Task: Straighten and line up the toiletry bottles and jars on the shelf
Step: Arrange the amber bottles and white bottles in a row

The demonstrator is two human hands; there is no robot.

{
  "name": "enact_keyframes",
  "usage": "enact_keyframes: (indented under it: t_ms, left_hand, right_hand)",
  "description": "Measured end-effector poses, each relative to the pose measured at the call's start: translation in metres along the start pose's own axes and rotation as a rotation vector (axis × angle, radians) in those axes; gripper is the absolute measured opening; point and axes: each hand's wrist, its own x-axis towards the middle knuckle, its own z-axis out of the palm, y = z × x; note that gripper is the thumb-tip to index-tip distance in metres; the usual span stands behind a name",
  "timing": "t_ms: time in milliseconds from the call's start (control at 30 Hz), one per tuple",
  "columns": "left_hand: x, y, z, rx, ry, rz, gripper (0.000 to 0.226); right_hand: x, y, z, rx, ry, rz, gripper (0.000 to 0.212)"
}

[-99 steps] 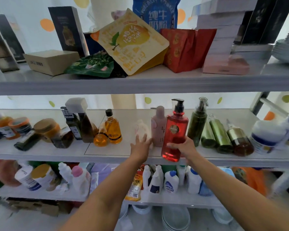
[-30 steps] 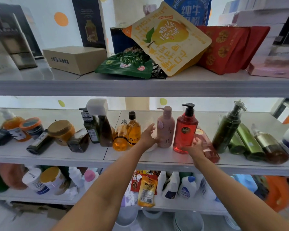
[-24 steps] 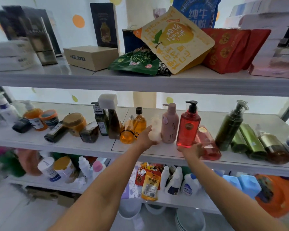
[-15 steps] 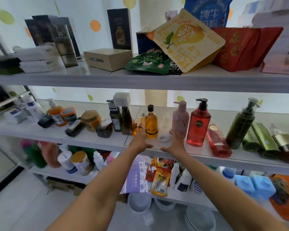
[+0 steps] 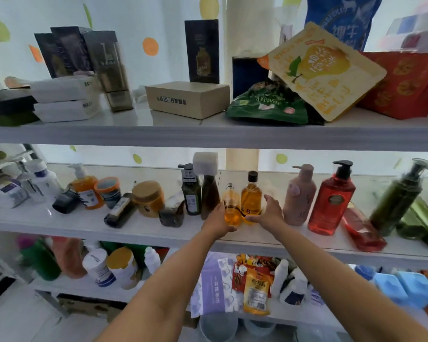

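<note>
On the middle shelf (image 5: 139, 232) my left hand (image 5: 216, 219) grips a small orange bottle (image 5: 231, 209). Just right of it, my right hand (image 5: 268, 213) cups an upright amber bottle with a black cap (image 5: 251, 197), thumb at its base. A faint clear bottle (image 5: 269, 190) stands behind that hand. Upright to the right are a pink pump bottle (image 5: 299, 196), a red pump bottle (image 5: 331, 201) and a dark green pump bottle (image 5: 400, 198). A red bottle (image 5: 361, 229) and green bottles (image 5: 426, 218) lie on their sides.
Left of my hands stand a brown bottle with a white square cap (image 5: 209, 191) and a dark pump bottle (image 5: 192, 193). Farther left are a tan-lidded jar (image 5: 148, 198), lying dark bottles (image 5: 120, 211), an orange pump bottle (image 5: 85, 186) and white bottles (image 5: 43, 181). The upper shelf holds boxes and pouches.
The view swung left. My right hand left the red pump bottle and came over to the amber bottle. My left hand let go of the clear bottle and took the small orange bottle.
</note>
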Motion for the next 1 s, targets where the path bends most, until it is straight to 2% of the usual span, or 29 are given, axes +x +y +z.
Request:
enact_keyframes:
  t_ms: [100,200,267,333,400,733,900,1000]
  left_hand:
    - [0.003,-0.005,0.000,0.086,-0.032,0.046,0.075]
    - [0.003,-0.009,0.001,0.157,0.033,0.100,0.050]
    - [0.001,-0.012,0.001,0.159,0.055,0.120,0.041]
    - [0.000,-0.016,0.001,0.162,0.055,0.129,0.046]
    - [-0.002,-0.020,-0.001,0.152,0.057,0.143,0.055]
    - [-0.019,-0.036,-0.019,0.196,0.045,0.083,0.074]
    - [-0.028,-0.037,-0.031,0.268,0.002,0.023,0.087]
    - [-0.035,-0.040,-0.039,0.314,0.026,0.009,0.090]
  right_hand:
    - [0.005,-0.001,0.014,-0.049,0.046,0.064,0.098]
    - [0.005,0.000,0.023,-0.096,0.094,0.114,0.095]
    - [0.003,-0.002,0.028,-0.104,0.111,0.139,0.086]
    - [0.001,-0.005,0.035,-0.099,0.093,0.157,0.072]
    - [0.002,-0.003,0.044,-0.107,0.074,0.183,0.068]
    - [-0.011,-0.002,0.044,-0.216,-0.062,0.208,0.095]
    - [-0.014,-0.015,0.056,-0.245,-0.209,0.042,0.084]
    - [-0.016,-0.026,0.068,-0.290,-0.234,-0.044,0.091]
